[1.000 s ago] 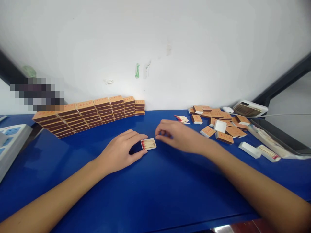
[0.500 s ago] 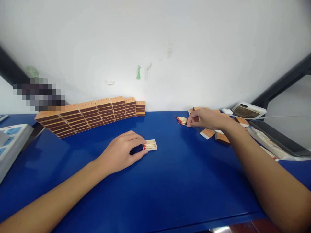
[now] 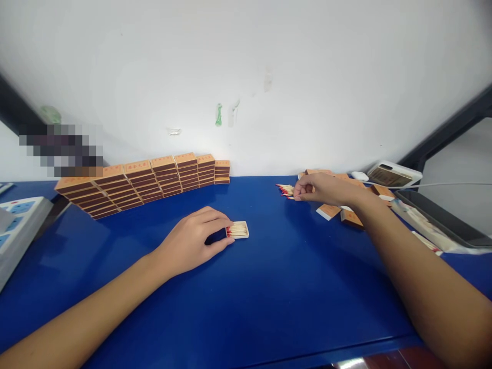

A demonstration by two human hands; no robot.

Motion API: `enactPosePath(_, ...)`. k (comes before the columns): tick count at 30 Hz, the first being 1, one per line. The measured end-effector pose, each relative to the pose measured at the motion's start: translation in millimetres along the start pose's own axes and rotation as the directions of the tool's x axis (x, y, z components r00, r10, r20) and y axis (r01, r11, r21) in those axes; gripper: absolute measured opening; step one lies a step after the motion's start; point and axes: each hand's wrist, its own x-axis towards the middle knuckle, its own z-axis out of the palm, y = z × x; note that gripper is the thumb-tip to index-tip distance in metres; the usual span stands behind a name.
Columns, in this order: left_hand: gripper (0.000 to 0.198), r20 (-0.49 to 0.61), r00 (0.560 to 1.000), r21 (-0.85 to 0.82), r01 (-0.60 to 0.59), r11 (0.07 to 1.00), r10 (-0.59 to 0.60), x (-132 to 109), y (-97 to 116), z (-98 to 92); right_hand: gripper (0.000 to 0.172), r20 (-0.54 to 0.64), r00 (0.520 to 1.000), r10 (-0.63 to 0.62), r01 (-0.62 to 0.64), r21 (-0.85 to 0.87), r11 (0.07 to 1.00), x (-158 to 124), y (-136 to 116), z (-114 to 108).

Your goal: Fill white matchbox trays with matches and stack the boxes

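Observation:
On the blue table, my left hand (image 3: 196,238) grips the left end of a white matchbox tray (image 3: 247,229) between thumb and fingers. Matches (image 3: 238,229) lie inside it, red heads toward my hand. Farther back on the right, my right hand (image 3: 313,187) is closed at the stick ends of a loose pile of matches (image 3: 285,190), whose red heads point left. Its fingertips are pressed together at the pile; whether a match is pinched between them I cannot make out.
Stacked matchboxes (image 3: 138,179) line the wall on the left. Loose matchboxes (image 3: 351,219) lie around my right forearm. Farther right are a phone (image 3: 446,218), a white case (image 3: 395,174) and a cable (image 3: 442,185). A power strip (image 3: 23,220) stands at the left edge.
My right hand has shifted very slightly left over the match pile. My left hand and the tray have stayed in place.

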Motion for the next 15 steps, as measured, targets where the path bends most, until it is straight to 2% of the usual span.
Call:
enactPosePath(6, 0.024, 0.003, 1.000, -0.006, 0.007, 1.000, -0.007, 1, 2, -1.0, 0.040, 0.043, 0.998, 0.046, -0.047, 0.025, 0.999, -1, -4, 2)
enactPosePath(11, 0.037, -0.004, 1.000, 0.024, 0.031, 0.999, -0.030, -1, 0, 0.4, 0.033, 0.051, 0.997, 0.057, -0.055, -0.050, 0.997, -2, -5, 4)
enactPosePath(15, 0.044, 0.021, 0.998, 0.046, 0.057, 0.997, -0.058, -2, 0, 0.5, 0.029, 0.054, 0.998, 0.025, -0.026, 0.010, 1.000, -5, -32, 7)
